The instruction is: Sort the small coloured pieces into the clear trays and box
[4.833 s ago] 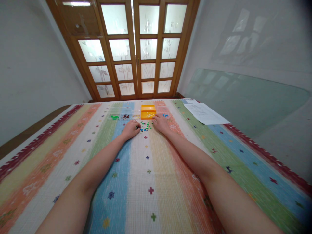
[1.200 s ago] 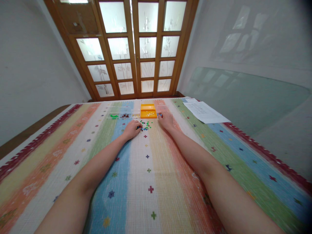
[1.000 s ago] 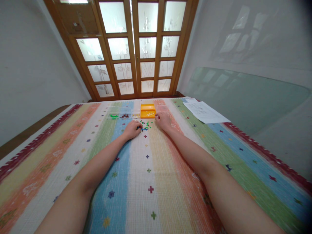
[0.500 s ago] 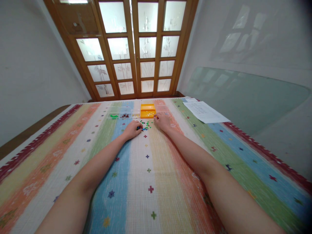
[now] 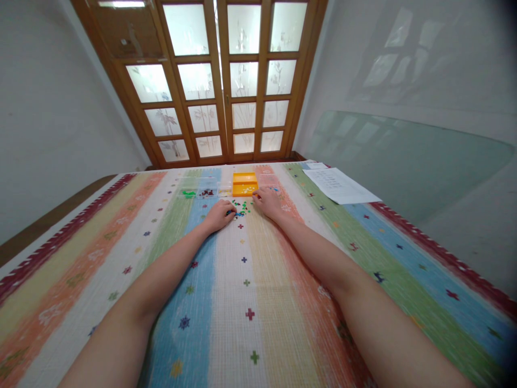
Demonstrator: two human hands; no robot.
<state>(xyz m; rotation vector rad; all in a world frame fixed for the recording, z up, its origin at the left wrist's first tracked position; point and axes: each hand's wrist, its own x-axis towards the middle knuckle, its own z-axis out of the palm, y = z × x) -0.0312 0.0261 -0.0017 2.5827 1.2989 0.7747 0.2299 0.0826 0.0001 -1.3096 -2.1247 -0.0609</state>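
Note:
A loose scatter of small green, blue and dark pieces [image 5: 244, 207] lies on the tablecloth between my hands. My left hand [image 5: 221, 214] rests at the left side of the scatter, fingers curled over some blue and dark pieces; whether it grips any is too small to tell. Just beyond, a yellow box [image 5: 245, 177] lies open with white pieces in its near half. My right hand [image 5: 267, 201] is at the box's near right corner, fingertips drawn together, with what they hold, if anything, too small to make out.
Left of the yellow box stand clear trays, with green pieces [image 5: 189, 193] and dark red pieces [image 5: 207, 192] inside. Another clear tray with blue pieces [image 5: 275, 189] sits to the right. Printed paper sheets [image 5: 341, 186] lie at the table's right edge. The striped tablecloth [image 5: 230, 323] covers the table.
My right hand has shifted slightly left along the near edge of the yellow box. My left hand has stayed almost in place.

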